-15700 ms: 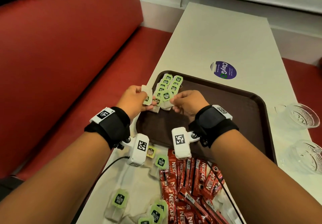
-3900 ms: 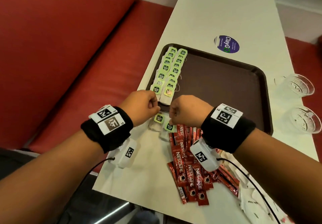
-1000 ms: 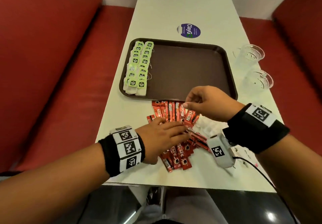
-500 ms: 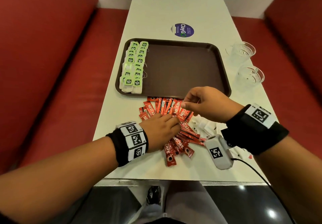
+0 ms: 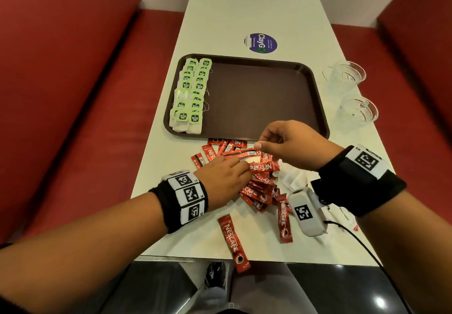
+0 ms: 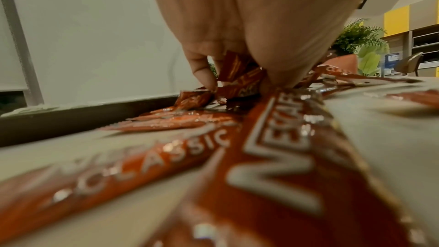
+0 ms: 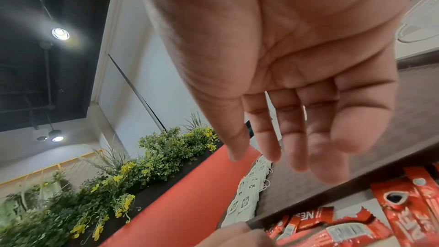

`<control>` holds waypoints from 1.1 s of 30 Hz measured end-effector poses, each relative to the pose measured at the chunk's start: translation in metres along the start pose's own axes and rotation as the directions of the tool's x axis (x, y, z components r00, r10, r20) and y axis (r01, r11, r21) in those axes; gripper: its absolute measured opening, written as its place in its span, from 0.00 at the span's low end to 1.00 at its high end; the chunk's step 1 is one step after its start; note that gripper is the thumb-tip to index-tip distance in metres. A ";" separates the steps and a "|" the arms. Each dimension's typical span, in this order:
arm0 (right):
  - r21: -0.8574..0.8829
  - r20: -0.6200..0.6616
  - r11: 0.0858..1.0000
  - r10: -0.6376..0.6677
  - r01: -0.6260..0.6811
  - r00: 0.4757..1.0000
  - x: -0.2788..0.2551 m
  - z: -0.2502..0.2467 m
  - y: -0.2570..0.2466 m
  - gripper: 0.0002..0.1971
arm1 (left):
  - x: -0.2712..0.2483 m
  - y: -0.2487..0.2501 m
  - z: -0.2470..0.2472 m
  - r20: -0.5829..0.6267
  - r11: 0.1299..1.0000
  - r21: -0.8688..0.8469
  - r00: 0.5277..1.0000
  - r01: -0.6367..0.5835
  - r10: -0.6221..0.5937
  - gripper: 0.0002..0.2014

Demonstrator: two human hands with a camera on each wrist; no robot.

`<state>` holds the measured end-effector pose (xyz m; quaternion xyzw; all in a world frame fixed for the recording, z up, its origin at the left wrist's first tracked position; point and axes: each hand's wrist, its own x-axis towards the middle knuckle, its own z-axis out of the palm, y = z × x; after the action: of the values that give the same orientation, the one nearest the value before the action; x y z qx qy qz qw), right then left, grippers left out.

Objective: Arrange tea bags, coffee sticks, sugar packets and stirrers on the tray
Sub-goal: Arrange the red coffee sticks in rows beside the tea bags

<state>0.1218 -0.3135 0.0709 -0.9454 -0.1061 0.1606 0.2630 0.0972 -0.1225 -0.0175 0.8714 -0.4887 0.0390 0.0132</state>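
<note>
Fanning wider since before, coffee sticks [image 5: 259, 181] under pinching left hand [image 5: 223, 179]; right hand [image 5: 291, 145] hovers loose.

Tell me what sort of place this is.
Probably a cafe or canteen booth: a long white table between red padded benches, a brown serving tray, and planters of greenery behind.

The last green-tagged tea bags [image 5: 190, 93] now lie in two full rows on the dark brown plastic tray [image 5: 264, 98]. My left hand [image 5: 223, 181] has dropped onto the red coffee sticks [image 5: 263, 179], scattering them across the worktop [image 5: 256, 0], while my right hand [image 5: 291, 145] has risen above them.
</note>
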 end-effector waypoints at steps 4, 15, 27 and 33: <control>0.003 -0.002 1.000 -0.002 0.002 1.000 0.001 -0.001 0.003 0.12 | 0.001 -0.003 0.000 -0.031 1.000 0.014 1.000 -0.006 0.006 0.12; 0.044 -0.068 0.999 0.004 -0.001 0.998 -0.002 -0.010 0.009 0.11 | 0.007 -0.005 -0.015 -0.066 0.997 -0.028 0.995 0.075 -0.077 0.11; 0.042 -0.021 0.994 0.105 -0.104 0.994 -0.024 -0.017 0.023 0.08 | 0.003 -0.016 -0.039 -0.086 0.963 -0.222 0.981 0.151 -0.173 0.18; -0.160 0.229 0.986 0.082 -0.046 0.970 -0.051 0.012 0.012 0.09 | -0.001 -0.017 -0.057 -0.008 0.939 -0.279 0.977 0.201 -0.212 0.25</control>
<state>0.0715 -0.3321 0.0672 -0.9401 -0.1178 0.2712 0.1698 0.1077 -0.1090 0.0391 0.9066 -0.3950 -0.0146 0.1479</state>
